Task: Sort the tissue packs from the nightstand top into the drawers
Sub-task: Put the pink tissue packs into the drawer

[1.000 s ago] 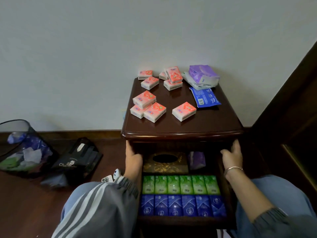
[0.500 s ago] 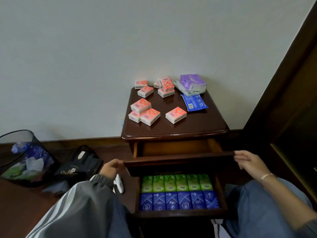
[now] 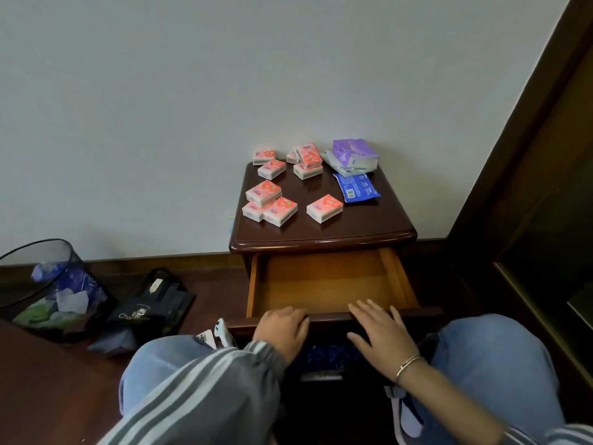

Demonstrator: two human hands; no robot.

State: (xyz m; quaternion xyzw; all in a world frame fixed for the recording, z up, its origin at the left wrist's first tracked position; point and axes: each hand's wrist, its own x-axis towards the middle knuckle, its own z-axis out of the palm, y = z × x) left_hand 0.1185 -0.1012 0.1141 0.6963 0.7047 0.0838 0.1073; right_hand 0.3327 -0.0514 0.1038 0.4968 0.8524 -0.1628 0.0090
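Several pink tissue packs [image 3: 324, 208] lie scattered on the dark wooden nightstand top [image 3: 359, 226]. At its back right sit a purple tissue pack [image 3: 353, 153] and a flat blue pack [image 3: 356, 187]. The top drawer [image 3: 324, 281] is pulled far out and its light wooden inside holds nothing. My left hand [image 3: 282, 329] curls over the drawer's front edge. My right hand [image 3: 382, 335] rests flat on that edge, fingers spread. Below the drawer front only a strip of blue packs [image 3: 324, 354] in the lower drawer shows.
A mesh wastebasket [image 3: 48, 290] with crumpled paper stands on the floor at the left, next to a black bag [image 3: 150, 306]. A dark wooden door frame [image 3: 529, 162] rises at the right. My knees in jeans flank the nightstand.
The top drawer has slid much farther out and now covers most of the lower drawer. Both hands moved from the drawer's sides to its front edge.
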